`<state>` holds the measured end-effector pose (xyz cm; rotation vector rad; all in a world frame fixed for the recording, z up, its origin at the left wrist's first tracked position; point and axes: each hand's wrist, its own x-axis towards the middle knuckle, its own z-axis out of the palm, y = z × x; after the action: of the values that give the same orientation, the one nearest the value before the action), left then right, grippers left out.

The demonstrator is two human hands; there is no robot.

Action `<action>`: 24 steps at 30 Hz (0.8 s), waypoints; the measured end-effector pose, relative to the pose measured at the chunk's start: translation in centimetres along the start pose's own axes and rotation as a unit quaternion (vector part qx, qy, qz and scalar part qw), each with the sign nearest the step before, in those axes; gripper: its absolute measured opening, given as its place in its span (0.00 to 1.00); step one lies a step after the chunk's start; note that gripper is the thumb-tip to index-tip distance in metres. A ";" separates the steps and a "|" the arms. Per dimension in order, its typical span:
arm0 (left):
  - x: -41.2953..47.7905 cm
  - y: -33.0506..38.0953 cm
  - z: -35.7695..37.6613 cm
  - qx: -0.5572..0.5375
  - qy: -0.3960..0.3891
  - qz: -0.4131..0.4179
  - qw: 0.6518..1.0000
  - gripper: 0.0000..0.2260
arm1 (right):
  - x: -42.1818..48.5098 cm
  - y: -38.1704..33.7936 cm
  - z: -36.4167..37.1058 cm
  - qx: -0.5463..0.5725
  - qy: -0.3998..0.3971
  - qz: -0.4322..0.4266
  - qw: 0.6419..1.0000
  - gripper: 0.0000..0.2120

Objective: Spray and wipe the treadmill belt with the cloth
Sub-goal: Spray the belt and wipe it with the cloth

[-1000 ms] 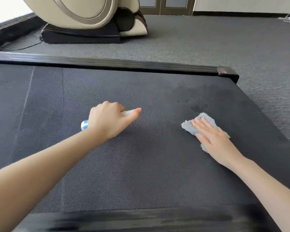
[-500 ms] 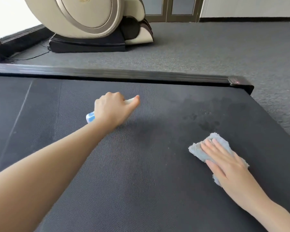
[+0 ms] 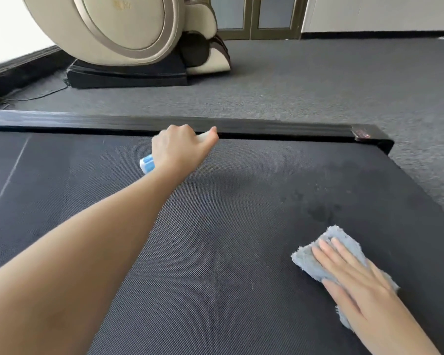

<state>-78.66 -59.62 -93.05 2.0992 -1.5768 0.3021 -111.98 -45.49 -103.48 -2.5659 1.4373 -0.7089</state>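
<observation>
The dark woven treadmill belt (image 3: 215, 252) fills the lower view, with darker damp patches (image 3: 321, 211) at the right. My left hand (image 3: 180, 149) is stretched out near the belt's far edge, shut on a small white spray bottle (image 3: 147, 163) whose blue-striped base sticks out behind the fist. The index finger lies along the bottle's top. My right hand (image 3: 362, 285) rests flat with fingers spread on a light blue-grey fluffy cloth (image 3: 315, 260), pressing it onto the belt at the lower right.
A glossy black side rail (image 3: 241, 124) runs along the belt's far edge and ends in a corner cap (image 3: 362, 131). Beyond it lies grey carpet (image 3: 318, 85). A beige massage chair (image 3: 128, 34) on a dark base stands at the back left, with a cable (image 3: 36, 97) on the floor.
My left hand with the spray bottle has reached farther away, up to the far rail. My right hand with the cloth has slid toward me and to the right.
</observation>
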 end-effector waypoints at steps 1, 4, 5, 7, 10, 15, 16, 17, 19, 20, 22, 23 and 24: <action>0.1 0.0 0.0 -0.007 0.006 -0.003 1.000 0.27 | 0.0 0.1 0.1 -0.001 0.002 0.001 1.000 0.23; 0.2 0.1 0.1 -0.029 -0.003 -0.018 0.999 0.27 | 0.0 -0.3 0.0 -0.024 0.002 0.007 1.000 0.26; 0.2 0.2 0.1 -0.028 -0.012 -0.021 0.999 0.27 | 0.0 -0.4 0.0 -0.025 0.001 0.013 1.000 0.27; 0.2 0.4 0.1 -0.017 -0.039 -0.025 0.999 0.29 | 0.0 -0.7 -0.2 -0.019 -0.003 0.024 1.000 0.27; 0.0 0.7 -0.4 -0.004 -0.062 -0.022 0.998 0.29 | 0.0 -1.0 -0.7 -0.014 -0.018 0.024 0.999 0.23; 0.0 1.1 -1.6 0.005 -0.037 -0.024 0.999 0.26 | 0.0 -1.0 -0.9 0.000 -0.030 0.031 0.999 0.23; 0.1 1.3 -1.8 0.001 -0.022 -0.022 0.999 0.27 | 0.0 -1.1 -0.8 -0.005 -0.023 0.030 0.999 0.23; 0.2 1.6 -2.1 0.000 -0.006 -0.016 1.000 0.27 | 0.0 -1.2 -0.8 -0.009 -0.018 0.029 0.999 0.23; 0.8 2.3 -2.4 0.007 0.025 0.006 1.000 0.29 | 0.0 -1.1 -0.8 -0.015 -0.017 0.027 0.999 0.23; 1.2 2.7 -2.6 0.009 0.035 0.014 0.999 0.30 | 0.0 -1.1 -0.8 -0.020 -0.019 0.026 0.999 0.23; 2.1 3.4 -2.9 0.003 0.037 0.010 0.999 0.30 | 0.1 -1.2 -0.8 -0.023 -0.020 0.029 0.999 0.23; 2.5 3.5 -3.0 -0.007 0.028 -0.003 1.000 0.30 | 0.2 -1.1 -0.8 -0.021 -0.017 0.030 0.999 0.23; 2.7 3.5 -3.1 -0.019 0.016 -0.017 1.000 0.30 | 0.1 -1.2 -0.9 -0.025 -0.018 0.031 0.999 0.22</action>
<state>-80.74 -61.06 -88.31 2.0799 -1.5155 0.2922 -111.38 -44.86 -102.28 -2.5443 1.5359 -0.6218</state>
